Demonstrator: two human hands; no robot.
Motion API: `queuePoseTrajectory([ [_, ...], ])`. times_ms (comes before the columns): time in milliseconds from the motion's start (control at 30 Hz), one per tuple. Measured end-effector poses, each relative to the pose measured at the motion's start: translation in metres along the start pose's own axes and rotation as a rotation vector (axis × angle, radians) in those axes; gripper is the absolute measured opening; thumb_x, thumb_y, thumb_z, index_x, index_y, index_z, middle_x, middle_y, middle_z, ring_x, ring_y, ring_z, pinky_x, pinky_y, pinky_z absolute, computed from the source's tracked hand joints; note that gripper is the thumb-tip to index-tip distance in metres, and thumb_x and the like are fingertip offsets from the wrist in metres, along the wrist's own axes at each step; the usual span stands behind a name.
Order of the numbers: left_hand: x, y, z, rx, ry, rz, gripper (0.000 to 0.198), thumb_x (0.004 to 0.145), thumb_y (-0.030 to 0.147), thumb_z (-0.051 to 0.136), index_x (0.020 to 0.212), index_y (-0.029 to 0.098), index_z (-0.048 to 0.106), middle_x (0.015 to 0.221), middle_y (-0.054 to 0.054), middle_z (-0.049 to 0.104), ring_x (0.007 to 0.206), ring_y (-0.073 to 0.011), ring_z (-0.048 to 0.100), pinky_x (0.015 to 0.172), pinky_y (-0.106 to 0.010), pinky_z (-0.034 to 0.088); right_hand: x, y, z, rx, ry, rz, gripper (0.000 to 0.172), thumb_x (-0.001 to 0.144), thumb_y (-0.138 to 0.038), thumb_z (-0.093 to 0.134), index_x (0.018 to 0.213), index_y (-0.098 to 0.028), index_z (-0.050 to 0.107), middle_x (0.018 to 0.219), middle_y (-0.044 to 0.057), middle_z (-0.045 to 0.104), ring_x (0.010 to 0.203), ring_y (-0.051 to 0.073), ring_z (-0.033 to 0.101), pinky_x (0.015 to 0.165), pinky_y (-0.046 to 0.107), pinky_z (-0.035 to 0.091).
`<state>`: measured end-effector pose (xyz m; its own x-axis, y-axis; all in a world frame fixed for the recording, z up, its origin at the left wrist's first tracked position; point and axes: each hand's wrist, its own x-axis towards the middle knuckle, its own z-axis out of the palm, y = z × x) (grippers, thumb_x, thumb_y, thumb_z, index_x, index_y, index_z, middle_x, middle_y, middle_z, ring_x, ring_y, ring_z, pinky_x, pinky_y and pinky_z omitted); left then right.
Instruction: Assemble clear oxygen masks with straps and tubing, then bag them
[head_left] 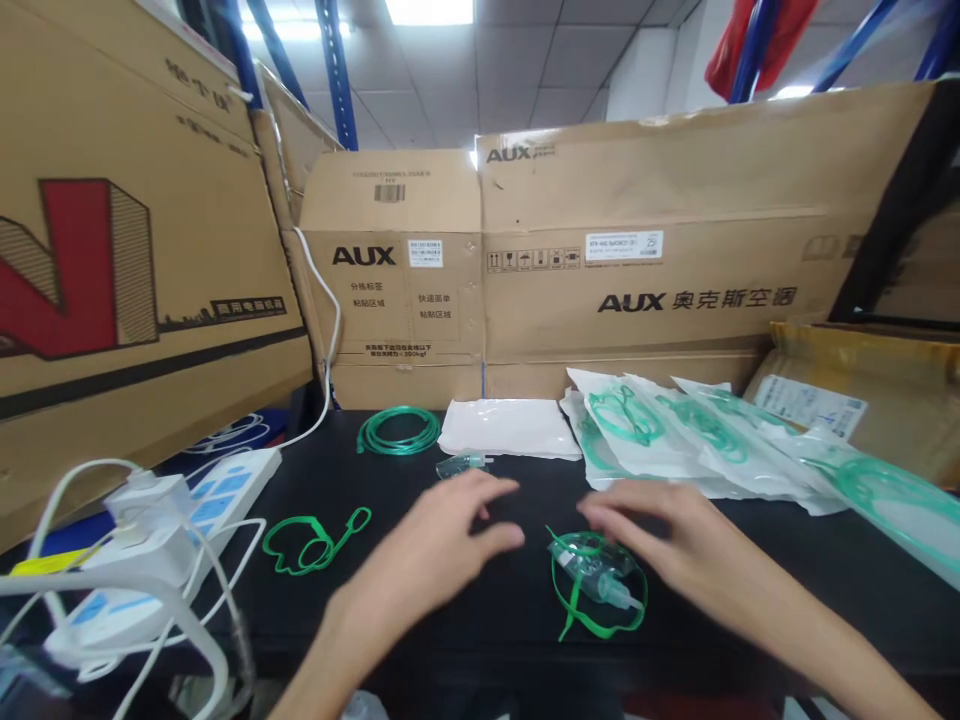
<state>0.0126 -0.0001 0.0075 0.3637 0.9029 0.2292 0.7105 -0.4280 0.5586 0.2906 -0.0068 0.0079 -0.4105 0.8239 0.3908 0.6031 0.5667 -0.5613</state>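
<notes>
My left hand (461, 525) is over the black table, thumb and fingers apart, holding nothing. A small clear nebulizer cup (461, 465) lies just beyond it. My right hand (664, 520) hovers at the upper edge of a clear mask (592, 575) with a green strap (600, 630) looped around it. Its thumb and fingers are bent with a gap between them, the tips close to the strap and slightly blurred; I cannot tell whether they touch it. No held thing shows in that hand. Left of my left hand lies another green strap (315, 545).
Coiled green tubing (397, 430) and a white packet (510, 428) lie at the back. Several packaged tubing sets (705, 430) are piled at the right. A white power strip (232, 485) with cables is at the left. Cardboard boxes (637, 240) wall off the back.
</notes>
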Motion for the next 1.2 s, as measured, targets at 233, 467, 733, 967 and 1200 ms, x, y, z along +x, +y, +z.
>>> queuePoseTrajectory([
  [233, -0.001, 0.019, 0.067, -0.232, -0.064, 0.086, 0.021, 0.09, 0.027, 0.073, 0.11, 0.03, 0.071, 0.117, 0.001, 0.068, 0.115, -0.0212, 0.06, 0.103, -0.032, 0.042, -0.068, 0.028, 0.041, -0.21, 0.036, -0.007, 0.033, 0.1, -0.04, 0.057, 0.131, -0.038, 0.066, 0.143, 0.003, 0.06, 0.127, 0.028, 0.062, 0.108, 0.037, 0.053],
  [467, 0.001, 0.017, 0.067, -0.45, 0.093, 0.028, 0.018, 0.097, 0.038, 0.062, 0.09, 0.025, 0.07, 0.091, 0.003, 0.067, 0.083, -0.0152, 0.058, 0.077, -0.025, 0.043, -0.037, 0.016, 0.054, -0.131, 0.08, 0.02, 0.039, 0.101, -0.038, 0.055, 0.138, -0.031, 0.057, 0.148, 0.008, 0.055, 0.132, 0.029, 0.058, 0.112, 0.042, 0.049],
  [733, 0.001, 0.012, 0.064, -0.492, 0.076, 0.047, 0.022, 0.101, 0.04, 0.055, 0.103, 0.029, 0.074, 0.093, 0.005, 0.073, 0.08, -0.0155, 0.058, 0.074, -0.025, 0.042, -0.007, 0.01, 0.067, 0.333, 0.1, 0.118, 0.033, 0.099, -0.043, 0.06, 0.129, -0.029, 0.061, 0.129, 0.004, 0.07, 0.114, 0.022, 0.069, 0.103, 0.033, 0.054],
  [967, 0.004, 0.013, 0.064, -0.362, 0.129, 0.061, 0.025, 0.103, 0.035, 0.052, 0.091, 0.027, 0.073, 0.092, 0.004, 0.075, 0.085, -0.018, 0.063, 0.08, -0.026, 0.043, -0.008, 0.014, 0.066, 0.426, 0.091, 0.149, 0.034, 0.096, -0.044, 0.066, 0.126, -0.028, 0.065, 0.132, 0.004, 0.068, 0.119, 0.024, 0.066, 0.102, 0.033, 0.055],
  [1200, 0.004, 0.011, 0.067, -0.275, 0.071, 0.09, 0.015, 0.098, 0.027, 0.063, 0.091, 0.028, 0.076, 0.094, 0.005, 0.076, 0.091, -0.0175, 0.063, 0.087, -0.027, 0.042, -0.009, 0.023, 0.053, 0.434, 0.057, 0.244, 0.044, 0.097, -0.048, 0.062, 0.134, -0.025, 0.062, 0.137, 0.008, 0.067, 0.125, 0.027, 0.064, 0.109, 0.039, 0.05],
])
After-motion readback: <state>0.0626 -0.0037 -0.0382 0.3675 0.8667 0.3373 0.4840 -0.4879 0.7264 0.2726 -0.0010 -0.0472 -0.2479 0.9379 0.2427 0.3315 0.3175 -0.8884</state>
